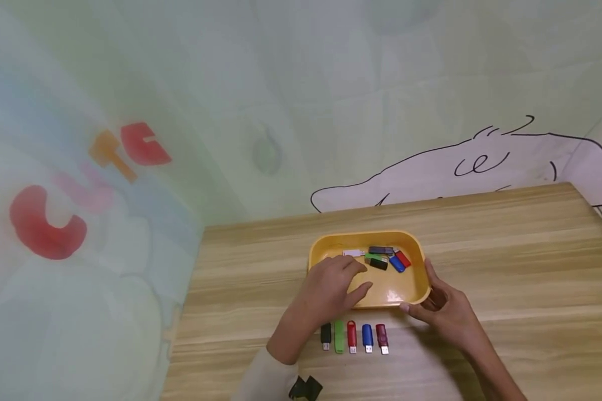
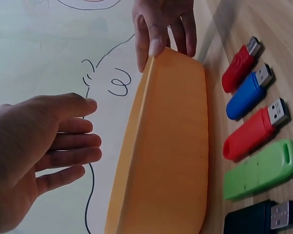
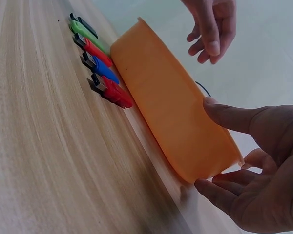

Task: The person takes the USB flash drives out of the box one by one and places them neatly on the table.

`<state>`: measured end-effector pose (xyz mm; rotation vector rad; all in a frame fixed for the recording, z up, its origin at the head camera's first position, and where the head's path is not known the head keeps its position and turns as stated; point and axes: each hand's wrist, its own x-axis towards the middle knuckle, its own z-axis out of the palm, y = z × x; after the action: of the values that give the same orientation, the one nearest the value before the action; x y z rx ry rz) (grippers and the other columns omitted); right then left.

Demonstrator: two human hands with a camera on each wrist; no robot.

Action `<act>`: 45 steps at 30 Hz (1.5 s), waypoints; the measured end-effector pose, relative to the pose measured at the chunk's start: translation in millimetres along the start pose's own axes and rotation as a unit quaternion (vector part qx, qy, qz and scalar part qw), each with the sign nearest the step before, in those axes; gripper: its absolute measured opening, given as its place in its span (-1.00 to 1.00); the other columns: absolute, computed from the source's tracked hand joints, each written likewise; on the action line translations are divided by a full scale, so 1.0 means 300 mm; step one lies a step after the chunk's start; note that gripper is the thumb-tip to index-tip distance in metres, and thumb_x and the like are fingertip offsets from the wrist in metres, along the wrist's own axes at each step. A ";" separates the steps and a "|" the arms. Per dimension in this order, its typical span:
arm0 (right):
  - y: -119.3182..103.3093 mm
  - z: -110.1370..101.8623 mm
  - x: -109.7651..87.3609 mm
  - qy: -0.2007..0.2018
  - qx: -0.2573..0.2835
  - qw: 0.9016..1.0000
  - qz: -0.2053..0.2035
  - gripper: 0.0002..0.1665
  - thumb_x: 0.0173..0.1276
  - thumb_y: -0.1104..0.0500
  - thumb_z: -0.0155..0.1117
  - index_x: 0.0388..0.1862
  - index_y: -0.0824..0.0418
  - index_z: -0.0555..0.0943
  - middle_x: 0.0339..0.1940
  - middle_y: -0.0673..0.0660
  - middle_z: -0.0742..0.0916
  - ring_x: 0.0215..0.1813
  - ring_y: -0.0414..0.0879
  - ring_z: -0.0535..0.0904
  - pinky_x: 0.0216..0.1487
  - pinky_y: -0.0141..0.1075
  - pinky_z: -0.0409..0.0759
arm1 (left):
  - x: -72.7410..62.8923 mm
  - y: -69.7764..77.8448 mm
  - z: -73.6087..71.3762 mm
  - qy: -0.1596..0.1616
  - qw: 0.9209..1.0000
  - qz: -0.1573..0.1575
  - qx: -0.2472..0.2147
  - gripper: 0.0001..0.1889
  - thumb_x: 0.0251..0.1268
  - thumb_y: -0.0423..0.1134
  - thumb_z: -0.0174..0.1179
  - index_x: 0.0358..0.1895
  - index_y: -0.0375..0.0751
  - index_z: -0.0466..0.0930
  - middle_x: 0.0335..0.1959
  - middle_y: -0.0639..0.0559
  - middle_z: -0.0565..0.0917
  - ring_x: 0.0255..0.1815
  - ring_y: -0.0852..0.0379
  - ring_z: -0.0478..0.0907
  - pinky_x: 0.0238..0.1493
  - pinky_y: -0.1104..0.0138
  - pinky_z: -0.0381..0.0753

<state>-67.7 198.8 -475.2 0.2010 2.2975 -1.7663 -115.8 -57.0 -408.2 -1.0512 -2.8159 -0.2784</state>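
Observation:
A yellow plastic bin (image 1: 401,287) stands on the table with several USB flash drives inside, among them a white one (image 1: 352,253), a blue one (image 1: 397,264) and a red one (image 1: 403,258). Above the bin's left part hovers my left hand (image 1: 331,284), fingers loosely bent and nothing held, as the left wrist view shows too. My right hand (image 1: 451,314) grips the bin's near right corner, thumb at the rim and fingers around the side. In the right wrist view, the fingertips (image 3: 210,190) reach the bin's lower edge.
In front of the bin, flash drives lie in a row: black (image 1: 326,334), green (image 1: 339,337), red (image 1: 352,334), blue (image 1: 367,335) and dark red (image 1: 382,335). The wooden table (image 1: 532,267) meets a printed cloth backdrop (image 1: 281,100) at its far edge.

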 end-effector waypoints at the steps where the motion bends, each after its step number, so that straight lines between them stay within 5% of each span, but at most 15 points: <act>1: -0.001 0.001 -0.001 0.000 0.001 1.000 0.000 0.35 0.25 0.14 0.66 0.76 0.15 -0.07 0.74 0.34 0.17 0.61 0.31 0.34 0.28 -0.27 0.54 | 0.003 -0.005 0.003 -0.004 1.000 -0.007 0.000 -0.63 0.48 0.14 0.33 0.07 -0.03 0.77 -0.02 0.14 0.81 0.01 0.20 0.73 0.11 0.36 0.71; 10: -0.004 0.007 0.002 -0.005 0.003 1.000 -0.018 0.35 0.24 0.13 0.67 0.75 0.17 -0.07 0.74 0.33 0.15 0.61 0.30 0.35 0.27 -0.32 0.56 | 0.043 -0.043 0.044 -0.017 0.994 -0.108 -0.007 -0.63 0.39 0.07 0.43 0.04 -0.11 0.77 -0.12 0.07 0.79 -0.18 0.16 0.69 -0.05 0.36 0.73; 16: 0.000 0.011 0.006 -0.009 0.013 1.000 -0.025 0.35 0.24 0.15 0.67 0.75 0.21 -0.07 0.74 0.33 0.15 0.61 0.29 0.33 0.27 -0.36 0.56 | 0.072 -0.068 0.058 -0.023 0.990 -0.140 0.006 -0.64 0.38 0.06 0.44 0.01 -0.13 0.76 -0.13 0.04 0.78 -0.22 0.16 0.67 -0.14 0.35 0.75; 23: 0.005 0.018 0.000 -0.016 0.021 0.999 -0.018 0.36 0.24 0.15 0.67 0.75 0.19 -0.09 0.73 0.35 0.16 0.62 0.30 0.31 0.29 -0.32 0.56 | 0.090 -0.084 0.081 -0.057 0.986 -0.151 0.031 -0.62 0.40 0.04 0.43 0.07 -0.16 0.73 0.00 0.01 0.77 0.01 0.09 0.72 0.10 0.26 0.75; 30: 0.009 0.016 0.001 -0.013 0.029 0.999 -0.019 0.36 0.24 0.17 0.67 0.75 0.21 -0.08 0.74 0.35 0.14 0.63 0.29 0.30 0.29 -0.35 0.55 | 0.129 -0.096 0.105 -0.111 0.983 -0.144 0.039 -0.60 0.43 -0.02 0.42 0.16 -0.18 0.73 0.05 0.00 0.74 0.03 0.09 0.69 0.21 0.24 0.68; 45: 0.015 0.015 0.001 -0.013 0.043 0.999 -0.027 0.36 0.22 0.19 0.68 0.75 0.19 -0.07 0.73 0.34 0.16 0.62 0.27 0.30 0.29 -0.32 0.56 | 0.171 -0.102 0.169 -0.149 0.979 -0.128 0.062 -0.69 0.45 -0.10 0.40 0.15 -0.11 0.76 0.00 0.06 0.71 -0.21 0.18 0.56 -0.03 0.34 0.68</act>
<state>-66.4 195.6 -480.7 0.1324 2.2317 -1.8838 -177.0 -36.3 -452.4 -0.7593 -3.1907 0.0388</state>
